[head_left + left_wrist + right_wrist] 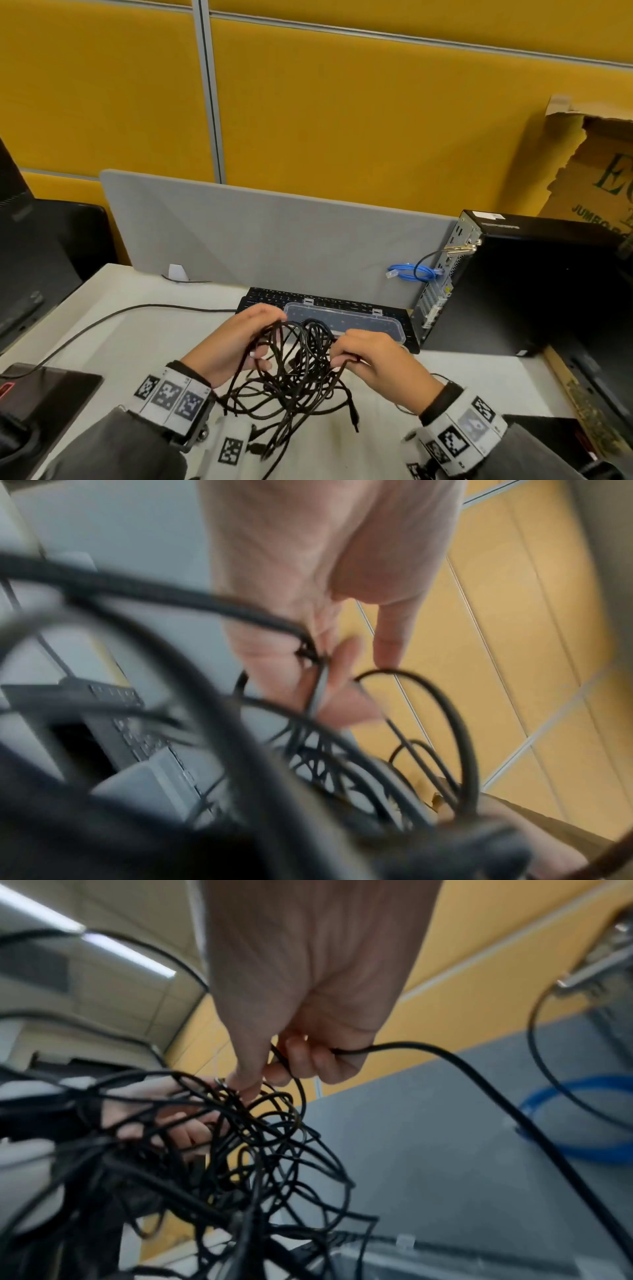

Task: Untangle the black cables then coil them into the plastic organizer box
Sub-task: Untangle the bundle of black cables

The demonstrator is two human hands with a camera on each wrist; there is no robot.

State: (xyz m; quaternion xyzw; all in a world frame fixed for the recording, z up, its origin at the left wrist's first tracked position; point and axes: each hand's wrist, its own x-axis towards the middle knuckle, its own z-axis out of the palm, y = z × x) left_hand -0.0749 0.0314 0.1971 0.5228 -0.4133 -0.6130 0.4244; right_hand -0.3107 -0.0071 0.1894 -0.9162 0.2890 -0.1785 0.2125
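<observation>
Head view, hands: left hand (236,346) and right hand (371,363) raised over the worktop (144,339), each gripping strands of the black cables (294,377).
Head view, cables: one tangled mass hung between the two hands, top loops at finger height, loose ends trailing down toward the near edge; no single long axis to be told.
Head view, organizer box (346,322): clear plastic, lying on a black keyboard (270,296) just beyond the hands, long side running left to right, apart from the cables.
Head view, surroundings: pale worktop, grey screen (267,236) behind the keyboard, yellow partition wall (342,102) beyond; black computer tower (520,284) at right with a blue cable (411,272) coiled at its back; torn cardboard (596,164) at far right.
Left wrist view: blurred; left hand (308,601) seen from the palm side, fingers (342,685) curled round a strand, thumb out straight, black cables (428,723) looping below; keyboard (133,723) and box corner underneath.
Right wrist view: right hand (308,988) clenched on one strand running off right, forefinger tip down in the knot of black cables (260,1123); left-hand fingers visible behind the tangle; ceiling light strip at upper left, blue cable (582,1118) at right.
</observation>
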